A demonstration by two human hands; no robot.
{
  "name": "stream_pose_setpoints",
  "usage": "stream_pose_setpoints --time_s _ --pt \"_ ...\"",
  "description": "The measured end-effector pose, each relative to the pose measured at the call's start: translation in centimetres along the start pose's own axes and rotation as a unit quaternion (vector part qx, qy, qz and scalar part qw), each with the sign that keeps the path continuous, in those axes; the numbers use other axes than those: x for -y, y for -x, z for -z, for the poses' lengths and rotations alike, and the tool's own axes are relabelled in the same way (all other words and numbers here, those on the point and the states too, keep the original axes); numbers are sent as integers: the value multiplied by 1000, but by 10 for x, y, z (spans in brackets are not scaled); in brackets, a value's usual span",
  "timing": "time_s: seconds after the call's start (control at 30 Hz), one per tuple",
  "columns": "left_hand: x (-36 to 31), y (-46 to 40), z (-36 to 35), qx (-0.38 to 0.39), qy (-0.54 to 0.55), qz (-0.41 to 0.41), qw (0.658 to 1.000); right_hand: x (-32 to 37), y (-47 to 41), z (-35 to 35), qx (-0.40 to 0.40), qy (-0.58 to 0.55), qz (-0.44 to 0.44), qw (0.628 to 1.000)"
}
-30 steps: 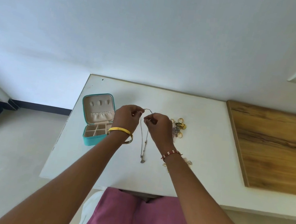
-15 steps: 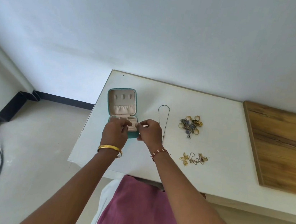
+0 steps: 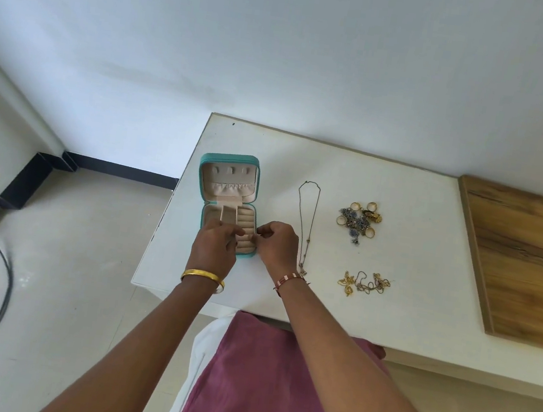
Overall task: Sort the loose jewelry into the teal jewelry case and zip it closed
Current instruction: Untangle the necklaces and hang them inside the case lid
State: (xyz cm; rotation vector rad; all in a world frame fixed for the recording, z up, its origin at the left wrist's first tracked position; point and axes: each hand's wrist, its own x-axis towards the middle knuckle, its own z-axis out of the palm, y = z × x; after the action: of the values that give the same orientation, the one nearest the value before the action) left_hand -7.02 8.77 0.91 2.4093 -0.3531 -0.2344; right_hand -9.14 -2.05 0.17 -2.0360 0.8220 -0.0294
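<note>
The teal jewelry case (image 3: 229,157) lies open near the left edge of the white table (image 3: 413,245), lid tipped back and beige compartments showing. My left hand (image 3: 214,248) hovers over the case's front compartments with its fingers curled; what they touch is hidden. At the case's right front rim, my right hand (image 3: 277,243) pinches with thumb and fingers. A long thin necklace (image 3: 305,224) lies stretched out right of the case. Further right is a pile of gold rings and blue earrings (image 3: 360,219), with tangled gold chains (image 3: 365,282) in front of it.
A wooden board (image 3: 531,264) covers the table's right side. The case sits close to the table's left edge, with floor below. A black cable (image 3: 0,301) runs across the floor at left. My pink-clad lap (image 3: 256,387) is under the table's front edge.
A second ago both hands held the long necklace up by its ends. It now lies flat on the table, and both hands have moved left onto the open case.
</note>
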Motion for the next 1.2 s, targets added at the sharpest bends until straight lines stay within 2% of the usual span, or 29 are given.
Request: stream_pose_setpoints --time_s 0.37,0.5,0.8,0.97,1.2 --pt "-21 15 -2 -2 30 -3 1000 0 8 22 -9 -3 16 1000" --pt "-40 24 -10 17 44 -19 999 -10 16 48 -39 -16 27 999" --pt "-82 52 -56 94 66 -44 992 -80 33 118 -131 -54 -53 988" --pt "-94 63 -77 135 62 -46 988 -111 40 130 -120 -3 -67 991" --pt "-99 65 -84 153 58 -43 986 -116 42 119 -67 156 -5 985"
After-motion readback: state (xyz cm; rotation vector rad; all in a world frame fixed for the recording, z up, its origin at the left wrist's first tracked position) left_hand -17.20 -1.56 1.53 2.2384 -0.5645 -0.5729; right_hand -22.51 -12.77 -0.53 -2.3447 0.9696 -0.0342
